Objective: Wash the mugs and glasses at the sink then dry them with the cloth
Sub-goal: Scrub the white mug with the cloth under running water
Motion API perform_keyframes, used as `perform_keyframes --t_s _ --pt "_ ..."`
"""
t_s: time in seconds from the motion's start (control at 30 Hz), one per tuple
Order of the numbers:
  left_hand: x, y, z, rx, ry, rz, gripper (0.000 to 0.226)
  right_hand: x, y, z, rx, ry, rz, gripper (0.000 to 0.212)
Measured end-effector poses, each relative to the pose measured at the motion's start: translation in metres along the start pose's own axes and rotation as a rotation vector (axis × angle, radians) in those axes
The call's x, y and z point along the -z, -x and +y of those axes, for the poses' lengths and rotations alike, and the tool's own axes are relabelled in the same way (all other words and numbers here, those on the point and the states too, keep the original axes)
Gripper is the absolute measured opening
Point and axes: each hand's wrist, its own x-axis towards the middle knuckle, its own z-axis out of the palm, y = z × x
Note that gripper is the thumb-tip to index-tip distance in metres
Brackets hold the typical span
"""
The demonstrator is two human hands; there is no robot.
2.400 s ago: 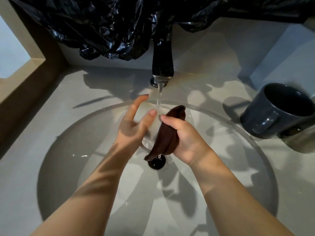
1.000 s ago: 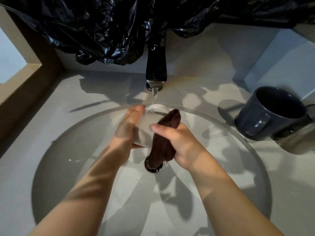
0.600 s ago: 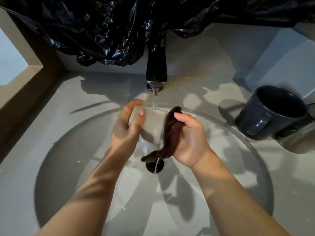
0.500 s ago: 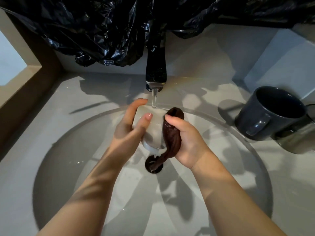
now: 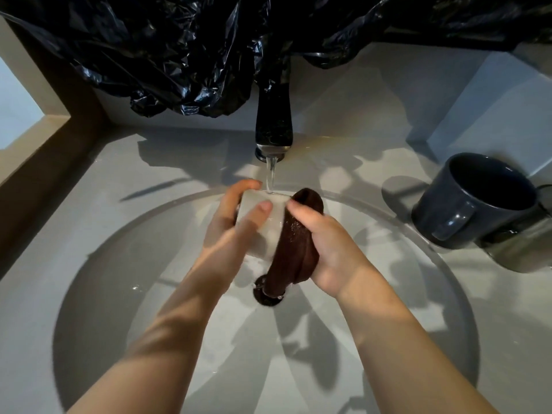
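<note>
Filling most of the view, the round sink (image 5: 101,294) sits dead centre, w/ crumpled black plastic (image 5: 179,55) draped across 12 o'clock & the dark faucet (image 5: 273,121) poking out beneath it. A dark blue mug (image 5: 472,204) stands on the counter (image 5: 343,156) at 3 o'clock, handle toward the basin. Something clear just beside it at 4 is prob. a second glass (image 5: 519,252), but it's hard to tell. Over the basin centre the hands sit close together. The left hand (image 5: 236,228) wraps the clear glass (image 5: 268,228) from its 9 o'clock side, thumb & fingers curled round the wall. The right hand (image 5: 328,249) clamps a brown cloth (image 5: 298,243) against the glass's 3 o'clock side, tail hanging toward the drain (image 5: 267,298). A thin water stream (image 5: 271,177) lands on the glass at 12. Handling: the glass is rigid, light, fragile & wet, so prob. slippery. Best gripped round the mid-wall w/ a full wrap, not by the rim. The cloth is soft, soaked & limp, so bunch it for pressure.
</note>
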Motion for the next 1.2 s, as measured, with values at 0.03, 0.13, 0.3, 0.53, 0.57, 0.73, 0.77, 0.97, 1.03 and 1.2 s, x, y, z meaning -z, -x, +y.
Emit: perform_keyframes --t_s 0.03,0.13,0.3,0.53,0.57,0.73,0.77,0.97,1.03,1.2 --pt "0.000 -0.002 0.003 0.151 0.127 0.021 0.021 0.000 0.004 -0.001 0.115 0.203 0.036 0.013" --pt "-0.001 -0.003 0.011 0.573 0.440 -0.070 0.036 -0.002 0.012 -0.003 0.297 0.718 -0.006 0.022" --pt "-0.001 -0.001 0.002 0.110 0.177 0.069 0.036 -0.003 0.000 -0.001 0.175 0.323 0.143 0.018" --pt "0.004 -0.002 0.001 0.272 0.156 -0.095 0.047 0.004 0.011 -0.006 0.193 0.386 0.165 0.016" --pt "0.007 -0.003 0.002 0.382 0.211 -0.119 0.045 0.003 0.014 -0.006 0.254 0.479 0.130 0.017" --pt "0.014 -0.009 0.003 0.351 0.064 -0.062 0.018 -0.002 0.015 -0.003 0.318 0.787 -0.015 0.024" --pt "0.014 -0.009 0.003 0.293 0.035 0.008 0.019 -0.002 0.013 -0.001 0.342 0.799 -0.019 0.028" --pt "0.016 -0.012 0.009 0.519 0.047 0.004 0.040 0.003 0.006 0.001 0.470 0.686 0.092 0.029" --pt "0.016 -0.013 0.008 0.532 -0.039 0.049 0.045 0.003 0.006 0.001 0.493 0.674 0.091 0.027" --pt "0.020 -0.010 0.010 0.577 0.139 0.019 0.056 -0.001 0.003 0.001 0.497 0.487 0.368 0.020"
